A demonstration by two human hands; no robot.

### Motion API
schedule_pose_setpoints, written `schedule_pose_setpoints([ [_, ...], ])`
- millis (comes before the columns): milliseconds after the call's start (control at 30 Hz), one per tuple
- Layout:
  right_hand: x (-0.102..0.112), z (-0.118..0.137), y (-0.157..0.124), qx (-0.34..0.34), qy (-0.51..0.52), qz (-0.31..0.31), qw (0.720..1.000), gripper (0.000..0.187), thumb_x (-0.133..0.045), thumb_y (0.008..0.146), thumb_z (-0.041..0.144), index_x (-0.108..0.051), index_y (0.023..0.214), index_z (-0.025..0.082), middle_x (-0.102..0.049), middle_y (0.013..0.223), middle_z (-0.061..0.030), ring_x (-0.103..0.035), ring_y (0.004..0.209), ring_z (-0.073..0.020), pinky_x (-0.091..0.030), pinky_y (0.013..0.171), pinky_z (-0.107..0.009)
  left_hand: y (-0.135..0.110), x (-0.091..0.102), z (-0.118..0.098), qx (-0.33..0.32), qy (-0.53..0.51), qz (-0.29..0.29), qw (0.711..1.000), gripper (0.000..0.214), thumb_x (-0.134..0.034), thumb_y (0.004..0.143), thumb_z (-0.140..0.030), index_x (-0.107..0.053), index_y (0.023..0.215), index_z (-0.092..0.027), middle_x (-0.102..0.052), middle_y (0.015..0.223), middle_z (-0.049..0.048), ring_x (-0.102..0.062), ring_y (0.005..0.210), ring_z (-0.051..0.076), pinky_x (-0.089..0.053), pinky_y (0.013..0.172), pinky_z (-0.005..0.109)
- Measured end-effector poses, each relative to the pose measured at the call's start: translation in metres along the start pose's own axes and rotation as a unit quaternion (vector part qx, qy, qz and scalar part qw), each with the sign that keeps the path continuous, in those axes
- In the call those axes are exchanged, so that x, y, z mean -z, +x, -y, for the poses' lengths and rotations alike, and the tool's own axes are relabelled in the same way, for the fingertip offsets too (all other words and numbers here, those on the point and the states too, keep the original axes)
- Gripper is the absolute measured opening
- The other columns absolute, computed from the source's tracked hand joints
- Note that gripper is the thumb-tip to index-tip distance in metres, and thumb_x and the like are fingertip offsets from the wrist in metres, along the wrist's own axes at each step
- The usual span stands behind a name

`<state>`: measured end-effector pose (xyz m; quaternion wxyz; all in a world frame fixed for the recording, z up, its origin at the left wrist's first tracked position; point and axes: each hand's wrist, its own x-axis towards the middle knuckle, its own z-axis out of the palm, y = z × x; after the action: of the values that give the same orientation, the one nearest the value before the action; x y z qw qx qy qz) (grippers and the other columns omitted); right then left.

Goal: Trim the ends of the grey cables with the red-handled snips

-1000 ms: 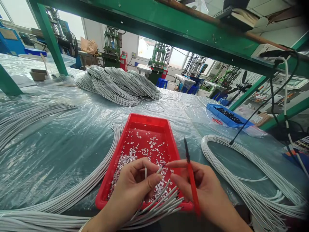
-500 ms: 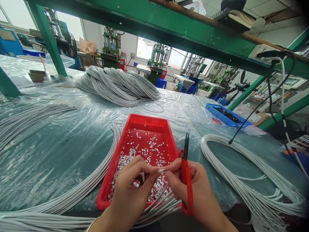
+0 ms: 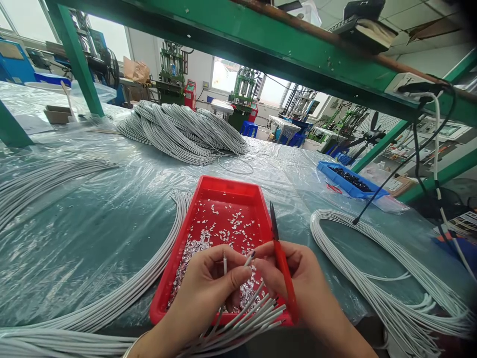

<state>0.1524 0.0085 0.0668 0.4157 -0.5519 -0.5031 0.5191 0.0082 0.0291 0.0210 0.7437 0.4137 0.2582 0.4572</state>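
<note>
My left hand [image 3: 206,288] is closed round the ends of two thin white cables [image 3: 225,262], held upright over the near end of a red tray [image 3: 175,258]. My right hand [image 3: 298,278] grips red-handled snips [image 3: 281,263] whose dark blades point up and away, and its fingertips pinch the tip of one cable [image 3: 249,258]. The tray holds several small silvery scraps [image 3: 223,233]. A bunch of white cable ends [image 3: 253,318] lies across the tray's near rim under my hands.
Long white cable bundles run left [image 3: 112,298] and coil at right [image 3: 372,268] on the plastic-covered table [image 3: 93,219]. A big cable heap [image 3: 182,129] lies at the back. A blue tray [image 3: 350,184] sits far right. A green frame beam [image 3: 261,35] hangs overhead, with black cords dangling right.
The snips have tilted and swung a little left, their blades now closed and pointing up over the tray's right rim. Both hands stay together at the cable ends.
</note>
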Motion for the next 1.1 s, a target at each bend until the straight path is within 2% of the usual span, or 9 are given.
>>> schedule_pose_setpoints([
  [133,-0.003,0.001,0.001,-0.009,-0.009,-0.028,1.0,0.018,-0.068,0.065,0.02,-0.054,0.072,0.01,-0.044,0.053,0.0027,-0.031,0.046,-0.0033,-0.024,0.04,-0.014,-0.001,-0.004,0.001,-0.064,0.078,-0.049,0.994,0.016,-0.068,0.076,-0.023,-0.057,0.066,-0.018,-0.046,0.053,-0.0047,-0.042,0.04,0.008,-0.032,0.037,0.017],
  [300,-0.006,-0.001,-0.001,0.019,-0.037,-0.044,0.998,0.017,-0.067,0.062,0.017,-0.054,0.068,0.008,-0.046,0.054,0.001,-0.033,0.048,-0.0046,-0.027,0.043,-0.015,0.0,-0.003,-0.001,-0.237,0.264,-0.086,0.931,0.015,-0.063,0.077,-0.01,-0.061,0.066,-0.02,-0.05,0.06,-0.0026,-0.046,0.053,0.011,-0.033,0.045,0.021],
  [367,-0.006,-0.002,-0.001,0.034,-0.05,-0.052,0.997,0.015,-0.065,0.062,0.015,-0.054,0.067,0.008,-0.048,0.055,0.0003,-0.035,0.05,-0.0051,-0.029,0.045,-0.015,0.001,-0.002,-0.003,-0.202,0.239,-0.07,0.947,0.012,-0.065,0.076,-0.013,-0.063,0.067,-0.02,-0.051,0.06,-0.0022,-0.047,0.05,0.011,-0.033,0.044,0.021],
  [500,-0.006,0.001,-0.001,0.041,-0.04,-0.049,0.997,0.013,-0.064,0.061,0.013,-0.053,0.067,0.009,-0.049,0.055,0.0008,-0.036,0.048,-0.0046,-0.03,0.044,-0.014,0.001,0.0,-0.004,-0.049,0.082,-0.009,0.995,0.007,-0.066,0.077,-0.02,-0.064,0.071,-0.018,-0.052,0.054,-0.0024,-0.048,0.043,0.01,-0.036,0.041,0.018],
  [667,-0.004,0.005,-0.001,0.015,-0.015,-0.013,1.0,0.013,-0.064,0.061,0.008,-0.052,0.066,0.009,-0.045,0.053,0.0029,-0.034,0.048,-0.0031,-0.029,0.044,-0.012,0.003,0.006,0.0,0.009,-0.022,0.06,0.998,0.011,-0.069,0.077,-0.026,-0.065,0.076,-0.015,-0.054,0.048,-0.0016,-0.05,0.039,0.008,-0.035,0.039,0.014],
  [833,0.0,0.003,0.004,0.011,-0.036,0.013,0.999,0.013,-0.062,0.067,0.015,-0.05,0.068,0.01,-0.05,0.058,0.001,-0.042,0.052,-0.0053,-0.035,0.049,-0.014,0.004,0.01,0.002,0.06,-0.119,0.165,0.977,0.016,-0.067,0.081,-0.03,-0.065,0.076,-0.015,-0.06,0.062,0.0017,-0.053,0.04,0.006,-0.033,0.036,0.011],
  [900,0.004,0.003,0.007,0.008,-0.049,0.012,0.999,0.015,-0.061,0.069,0.016,-0.048,0.068,0.01,-0.048,0.06,0.001,-0.043,0.055,-0.0062,-0.036,0.051,-0.015,0.004,0.01,0.002,0.051,-0.114,0.159,0.979,0.015,-0.064,0.083,-0.028,-0.065,0.077,-0.015,-0.059,0.061,0.0011,-0.053,0.039,0.005,-0.033,0.036,0.01],
  [967,0.011,0.003,0.008,0.023,-0.051,0.029,0.998,0.017,-0.059,0.072,0.017,-0.048,0.083,0.012,-0.05,0.072,-0.0008,-0.047,0.064,-0.0084,-0.041,0.06,-0.018,0.003,0.01,0.0,0.016,-0.08,0.109,0.991,0.009,-0.062,0.085,-0.025,-0.065,0.084,-0.018,-0.059,0.063,-0.0003,-0.052,0.04,0.005,-0.035,0.038,0.01],
  [1100,0.028,0.007,-0.003,0.049,-0.068,0.154,0.985,0.055,-0.054,0.079,0.039,-0.027,0.121,0.017,-0.047,0.108,-0.0113,-0.051,0.093,-0.0171,-0.043,0.084,-0.03,0.002,0.01,-0.002,-0.025,-0.021,0.028,0.999,0.01,-0.061,0.086,-0.024,-0.063,0.095,-0.021,-0.053,0.061,-0.0047,-0.047,0.037,0.003,-0.034,0.038,0.01],
])
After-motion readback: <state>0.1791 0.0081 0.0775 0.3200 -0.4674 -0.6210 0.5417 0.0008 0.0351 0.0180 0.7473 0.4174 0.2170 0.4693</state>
